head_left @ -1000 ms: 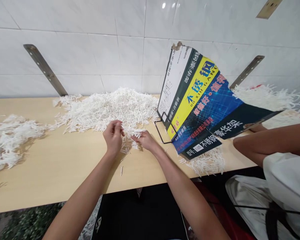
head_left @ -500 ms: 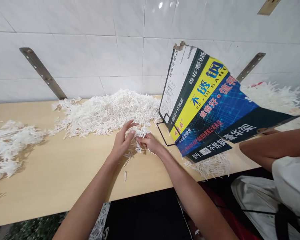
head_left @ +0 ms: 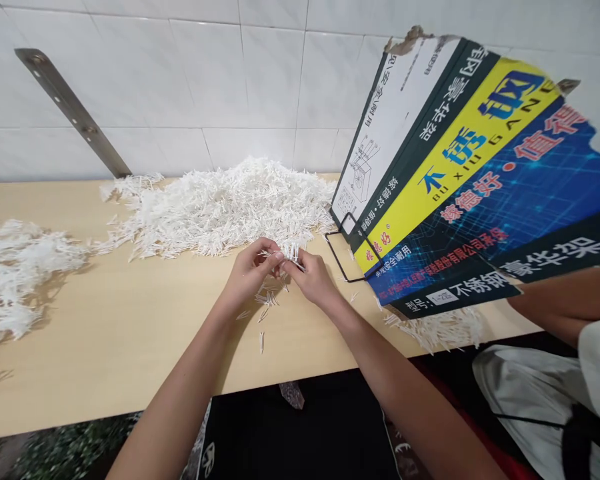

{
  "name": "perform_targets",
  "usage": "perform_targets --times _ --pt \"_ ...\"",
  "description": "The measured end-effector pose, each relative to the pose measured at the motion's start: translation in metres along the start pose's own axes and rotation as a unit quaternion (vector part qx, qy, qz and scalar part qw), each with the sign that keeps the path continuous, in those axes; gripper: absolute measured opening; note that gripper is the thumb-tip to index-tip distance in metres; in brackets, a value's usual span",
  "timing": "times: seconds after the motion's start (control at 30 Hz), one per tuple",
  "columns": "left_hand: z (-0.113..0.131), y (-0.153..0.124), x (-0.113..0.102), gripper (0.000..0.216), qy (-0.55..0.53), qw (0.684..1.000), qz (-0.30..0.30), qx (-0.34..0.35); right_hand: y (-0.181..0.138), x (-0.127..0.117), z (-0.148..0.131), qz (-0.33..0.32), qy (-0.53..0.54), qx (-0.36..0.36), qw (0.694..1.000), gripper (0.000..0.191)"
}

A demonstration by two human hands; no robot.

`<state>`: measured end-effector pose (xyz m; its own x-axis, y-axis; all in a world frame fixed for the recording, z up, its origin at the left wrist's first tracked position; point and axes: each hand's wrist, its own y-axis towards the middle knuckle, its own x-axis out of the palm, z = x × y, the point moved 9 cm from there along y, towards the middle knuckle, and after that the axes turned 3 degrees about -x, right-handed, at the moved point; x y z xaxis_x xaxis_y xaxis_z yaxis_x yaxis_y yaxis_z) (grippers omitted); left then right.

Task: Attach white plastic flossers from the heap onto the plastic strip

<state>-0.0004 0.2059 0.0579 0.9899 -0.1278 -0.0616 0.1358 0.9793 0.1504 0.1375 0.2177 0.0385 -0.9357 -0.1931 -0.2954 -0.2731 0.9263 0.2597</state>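
My left hand (head_left: 253,270) and my right hand (head_left: 311,273) meet over the table, fingers bent inward. Between them is a small clump of thin white plastic pieces (head_left: 291,251). The left thumb and fingers pinch at the clump, while the right hand grips its other side; how many pieces each holds is hidden. A few loose white pieces (head_left: 266,299) lie just below the hands, and one pale piece (head_left: 261,343) lies nearer the table edge. Behind the hands rises a big heap of the same white pieces (head_left: 230,207).
Another white pile (head_left: 25,280) spreads at the left of the wooden table (head_left: 130,347). A printed cardboard sheet (head_left: 460,180) stands at the right, held by a black wire stand (head_left: 347,267). Beyond it is another person's arm (head_left: 570,300). More white pieces (head_left: 440,328) lie under the cardboard.
My left fingers, spread before, have closed in on the white pieces, and the two hands are closer together. The view has shifted, so the cardboard looks larger.
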Motion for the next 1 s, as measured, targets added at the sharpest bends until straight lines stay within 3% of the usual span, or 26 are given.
perform_targets --times 0.1,0.23,0.33,0.4,0.5,0.63,0.7,0.87,1.0 --pt "-0.007 0.001 0.001 0.026 -0.059 0.998 0.022 -0.027 0.000 -0.006 0.002 0.042 0.044 0.009 0.998 0.035" --pt "-0.018 0.000 -0.004 0.020 -0.050 0.995 0.064 -0.056 0.003 0.014 0.011 -0.069 0.172 0.044 0.982 0.039" --pt "-0.002 -0.004 -0.017 0.027 0.070 0.988 0.138 0.022 0.003 0.012 0.015 -0.074 0.167 0.049 0.982 0.037" --pt "0.014 -0.008 -0.017 0.030 0.137 0.976 0.146 0.091 0.003 0.010 0.018 -0.076 0.143 0.047 0.986 0.035" --pt "0.023 -0.009 0.000 0.037 0.165 0.976 0.053 0.135 0.001 0.017 0.019 -0.126 0.090 0.036 0.987 0.030" --pt "0.022 -0.009 0.020 0.035 0.189 0.970 -0.074 0.131 -0.001 0.024 0.020 -0.187 0.071 0.025 0.980 0.025" --pt "0.021 -0.008 0.020 0.030 0.194 0.968 -0.096 0.129 -0.001 0.023 0.021 -0.212 0.077 0.032 0.974 0.027" --pt "0.011 -0.002 0.004 0.032 0.188 0.976 -0.084 0.078 -0.003 0.019 0.016 -0.294 0.120 0.069 0.946 0.041" --pt "-0.003 -0.002 0.003 0.036 0.163 0.977 -0.136 0.008 -0.003 0.012 0.012 -0.286 0.171 0.082 0.939 0.051"
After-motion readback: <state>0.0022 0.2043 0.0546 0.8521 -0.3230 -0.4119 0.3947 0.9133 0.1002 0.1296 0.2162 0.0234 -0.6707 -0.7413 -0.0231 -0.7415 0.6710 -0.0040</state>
